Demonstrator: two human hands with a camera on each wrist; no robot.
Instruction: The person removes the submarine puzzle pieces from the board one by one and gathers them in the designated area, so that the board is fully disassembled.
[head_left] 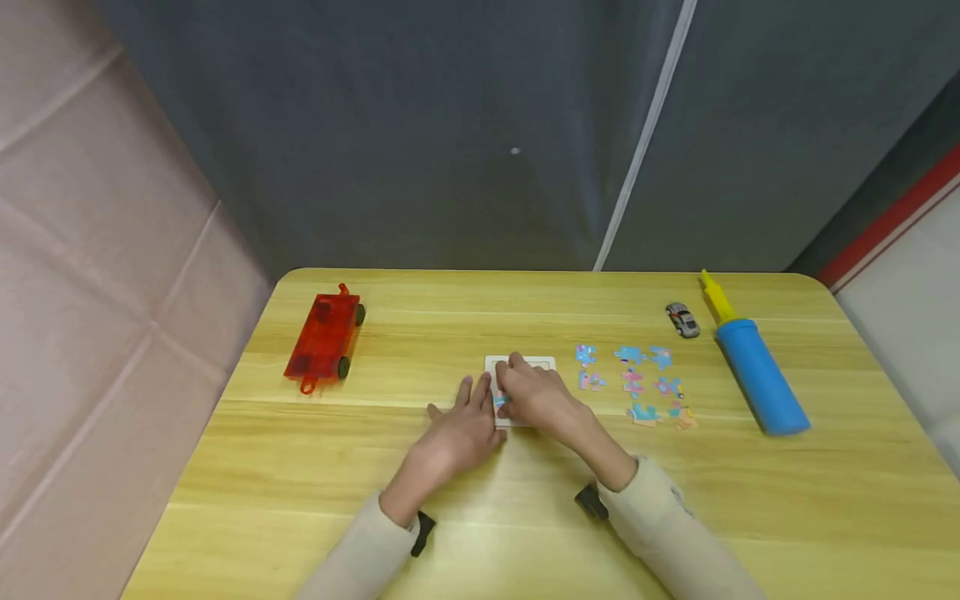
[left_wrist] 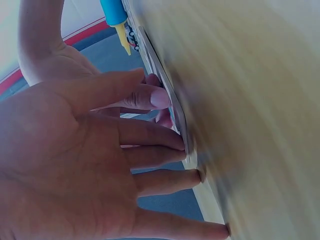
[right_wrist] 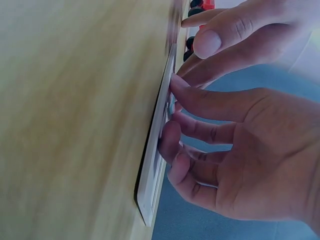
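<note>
A white puzzle tray [head_left: 543, 362] lies flat on the table under both hands. My left hand [head_left: 463, 431] rests along its left edge, fingers straight and spread, fingertips on the rim and table. Over the tray my right hand [head_left: 542, 397] is bent down, thumb and curled fingers around a blue-and-pink jigsaw piece [head_left: 500, 402] at the tray's left side. Most of that piece is hidden by the fingers. In the right wrist view the tray [right_wrist: 150, 185] appears edge-on, with the right thumb and fingertips on its surface.
Several loose jigsaw pieces [head_left: 632, 382] lie right of the tray. Behind them stands a small silver toy car [head_left: 682, 320], beside a blue hand pump [head_left: 763, 379] with a yellow nozzle. A red toy wagon [head_left: 324, 337] sits at the far left. A dark curtain [head_left: 450, 167] hangs behind the table.
</note>
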